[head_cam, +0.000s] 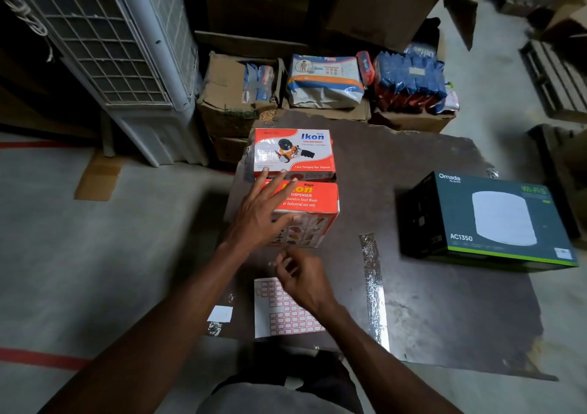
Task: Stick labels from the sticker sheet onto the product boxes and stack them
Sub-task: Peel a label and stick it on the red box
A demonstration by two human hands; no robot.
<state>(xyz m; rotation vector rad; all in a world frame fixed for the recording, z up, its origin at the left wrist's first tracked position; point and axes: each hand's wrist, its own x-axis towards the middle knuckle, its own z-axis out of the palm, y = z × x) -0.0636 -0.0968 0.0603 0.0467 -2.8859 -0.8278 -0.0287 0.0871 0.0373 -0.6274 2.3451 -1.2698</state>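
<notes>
A white paper scrap (220, 313) is seen at the left edge of the dark board (428, 302). Just right of it lies the sticker sheet (279, 318), partly covered by the right wrist. The left hand (263, 210) is spread wide, fingers straight, over the near Ikon box (313, 210), its fingertips (265, 169) reaching the far Ikon box (293, 153); the two boxes sit one behind the other, touching. The right hand (300, 275) is held above the sheet with fingers curled; a small pale label seems pinched at its fingertips, though blur makes this uncertain. A foil strip (374, 290) runs beside it. Well to the right rests the Omada box (489, 220).
</notes>
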